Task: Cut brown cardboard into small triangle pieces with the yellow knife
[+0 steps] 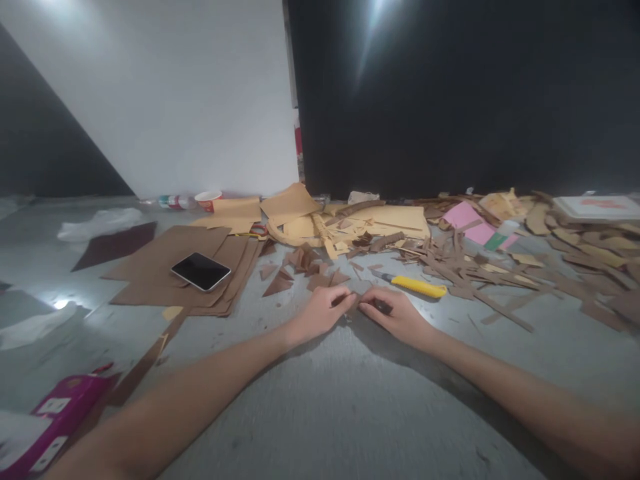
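My left hand (325, 312) and my right hand (395, 315) meet low over the grey floor-like surface, fingers pinched together. Between their fingertips is a small brown piece (356, 301), perhaps cardboard or leather; most of it is hidden by the fingers. Just beyond my right hand lies a yellow box cutter (419, 287) with its blade pointing left. Several brown triangular scraps (279, 283) are scattered beyond my left hand.
A phone (201, 271) rests on stacked brown sheets (150, 293) at left. Tan sheets (395, 219) and scissors (257, 231) lie farther back. Brown strips (465, 267) and a pink sheet (467, 222) fill the right. A purple power strip (65, 400) is near left.
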The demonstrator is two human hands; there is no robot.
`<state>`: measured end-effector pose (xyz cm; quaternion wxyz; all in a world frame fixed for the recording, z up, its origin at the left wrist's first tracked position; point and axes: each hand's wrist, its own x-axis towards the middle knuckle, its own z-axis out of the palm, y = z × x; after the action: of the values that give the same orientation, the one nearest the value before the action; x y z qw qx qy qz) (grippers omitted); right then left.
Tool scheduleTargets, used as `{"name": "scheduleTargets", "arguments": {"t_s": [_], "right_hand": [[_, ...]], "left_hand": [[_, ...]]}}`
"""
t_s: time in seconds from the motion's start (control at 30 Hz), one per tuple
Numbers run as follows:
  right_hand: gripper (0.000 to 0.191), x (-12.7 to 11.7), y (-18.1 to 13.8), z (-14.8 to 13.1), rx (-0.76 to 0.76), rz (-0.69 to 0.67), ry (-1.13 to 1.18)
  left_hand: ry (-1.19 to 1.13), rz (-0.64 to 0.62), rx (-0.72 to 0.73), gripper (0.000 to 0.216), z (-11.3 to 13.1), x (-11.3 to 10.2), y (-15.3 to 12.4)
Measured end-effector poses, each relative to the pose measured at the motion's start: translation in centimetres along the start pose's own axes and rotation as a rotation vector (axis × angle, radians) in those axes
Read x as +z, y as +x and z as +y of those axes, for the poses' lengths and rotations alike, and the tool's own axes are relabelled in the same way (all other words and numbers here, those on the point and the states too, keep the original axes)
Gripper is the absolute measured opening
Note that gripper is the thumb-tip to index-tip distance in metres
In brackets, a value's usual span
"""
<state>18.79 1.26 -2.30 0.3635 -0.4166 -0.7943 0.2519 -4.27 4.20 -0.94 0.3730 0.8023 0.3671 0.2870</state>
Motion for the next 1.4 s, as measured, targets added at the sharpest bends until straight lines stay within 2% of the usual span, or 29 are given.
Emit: {"name": "scheduleTargets", "arguments": {"t_s": [0.3, 0.77, 1.23, 1.4], "right_hand": [[0.023, -0.04, -0.23, -0.01, 0.070, -0.008, 0.054], [0.022, 0.09, 0.00, -0.14, 0.098, 0.014, 0.093], [0.013, 0.37, -0.38, 0.34, -0.001, 0.036, 0.034], [0.016, 0.62, -0.46, 0.29, -0.066, 0.066, -0.040]], "left_hand": [[0.029, -0.073, 0.026, 0.041, 0.15, -0.01, -0.09], [0.001, -0.056, -0.018, 0.038, 0.38, -0.08, -0.07], [-0.025, -0.073, -0.004, 0.034, 0.08, 0.18, -0.01], [-0.043, -0.053, -0.011, 0.031, -0.02, 0.49, 0.02]]}}
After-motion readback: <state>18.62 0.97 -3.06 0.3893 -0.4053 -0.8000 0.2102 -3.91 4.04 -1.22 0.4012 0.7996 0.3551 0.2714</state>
